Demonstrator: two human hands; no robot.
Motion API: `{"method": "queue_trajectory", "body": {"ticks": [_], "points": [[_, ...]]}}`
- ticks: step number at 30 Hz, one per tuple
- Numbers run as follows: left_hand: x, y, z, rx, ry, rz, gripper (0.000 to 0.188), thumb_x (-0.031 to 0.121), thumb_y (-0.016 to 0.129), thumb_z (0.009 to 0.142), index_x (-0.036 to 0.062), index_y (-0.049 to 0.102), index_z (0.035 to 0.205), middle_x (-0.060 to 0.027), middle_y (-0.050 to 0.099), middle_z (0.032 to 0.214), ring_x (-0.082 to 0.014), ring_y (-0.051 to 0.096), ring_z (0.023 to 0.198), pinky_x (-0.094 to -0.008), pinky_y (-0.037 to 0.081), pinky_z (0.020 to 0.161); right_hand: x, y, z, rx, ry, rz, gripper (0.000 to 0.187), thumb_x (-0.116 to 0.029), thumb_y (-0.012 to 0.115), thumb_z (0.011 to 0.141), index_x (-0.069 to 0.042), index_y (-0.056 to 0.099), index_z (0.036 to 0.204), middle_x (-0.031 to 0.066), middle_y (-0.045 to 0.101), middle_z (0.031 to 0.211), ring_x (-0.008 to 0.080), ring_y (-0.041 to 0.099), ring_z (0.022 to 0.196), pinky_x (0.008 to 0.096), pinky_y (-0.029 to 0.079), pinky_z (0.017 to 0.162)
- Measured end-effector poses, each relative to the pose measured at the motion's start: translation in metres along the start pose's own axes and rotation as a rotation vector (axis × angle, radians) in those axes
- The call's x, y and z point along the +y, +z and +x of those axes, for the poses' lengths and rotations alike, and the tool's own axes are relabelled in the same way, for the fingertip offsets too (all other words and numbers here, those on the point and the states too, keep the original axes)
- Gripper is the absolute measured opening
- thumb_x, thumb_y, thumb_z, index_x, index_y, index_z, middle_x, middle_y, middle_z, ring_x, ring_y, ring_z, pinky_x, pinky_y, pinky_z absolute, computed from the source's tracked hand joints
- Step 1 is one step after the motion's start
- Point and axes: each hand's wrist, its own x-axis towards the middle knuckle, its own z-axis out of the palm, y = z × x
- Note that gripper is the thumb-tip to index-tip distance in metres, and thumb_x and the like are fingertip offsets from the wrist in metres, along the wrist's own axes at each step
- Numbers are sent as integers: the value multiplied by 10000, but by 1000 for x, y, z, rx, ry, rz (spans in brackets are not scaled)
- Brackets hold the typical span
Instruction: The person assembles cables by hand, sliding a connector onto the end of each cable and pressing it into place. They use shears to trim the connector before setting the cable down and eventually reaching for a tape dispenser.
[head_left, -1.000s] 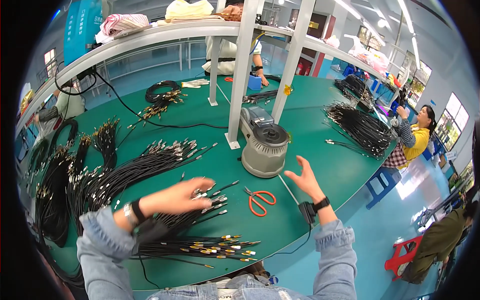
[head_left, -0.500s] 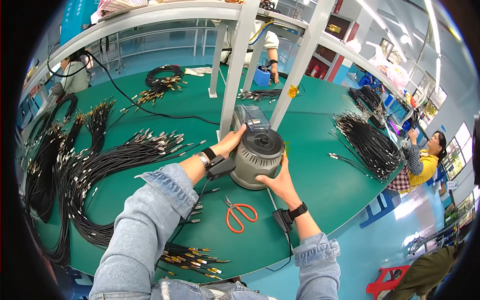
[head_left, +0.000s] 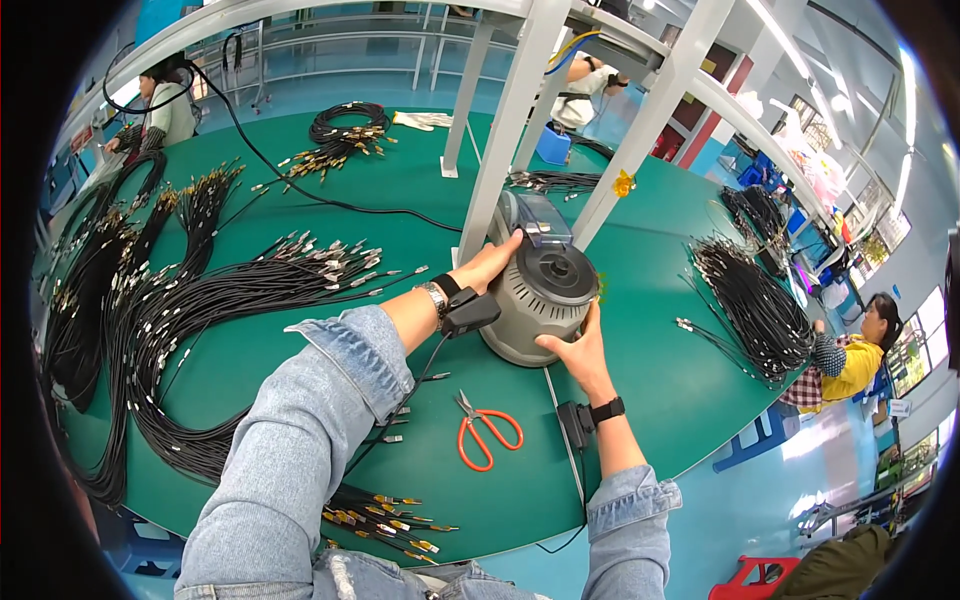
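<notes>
Both of my hands grip a round grey tape dispenser (head_left: 528, 325) with a black turning top and a clear smoky cover at its back. My left hand (head_left: 490, 264) lies along its left side, fingertips by the cover. My right hand (head_left: 584, 350) is wrapped round its right side, thumb on the front and the other fingers partly hidden behind. A little green and yellow shows by the right fingertips, too small to make out. Orange-handled scissors (head_left: 489, 432) lie spread on the green table (head_left: 640, 400) in front of the dispenser.
Bundles of black cables (head_left: 200, 340) cover the table's left side, with more cables (head_left: 755, 310) at the right and short cable ends (head_left: 385, 515) near my waist. White frame posts (head_left: 510, 150) rise behind the dispenser. A coiled cable bundle (head_left: 350, 130) lies farther back. Other people sit around the table.
The view has shifted, so the dispenser and posts sit farther right and higher. Both hands keep their hold. Across the table, a person's arm has drawn back from the blue object.
</notes>
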Motion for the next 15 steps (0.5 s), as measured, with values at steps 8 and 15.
{"method": "queue_trajectory", "body": {"ticks": [8, 15], "points": [[-28, -19, 19, -144, 32, -286, 741, 467, 549, 887, -48, 304, 1359, -186, 411, 1353, -272, 426, 1220, -417, 370, 992, -7, 3, 1, -55, 13, 106, 1062, -223, 887, 544, -11, 250, 1366, 128, 431, 1307, 233, 436, 1212, 358, 354, 1026], [-28, 36, -19, -43, 83, -297, 766, 425, 593, 876, -8, 188, 1360, -172, 376, 1359, -273, 447, 1192, -413, 379, 998, 1, -37, -32, -41, 77, 148, 1032, -111, 871, 539, -39, 267, 1371, 102, 437, 1318, 228, 448, 1211, 366, 369, 1026]]}}
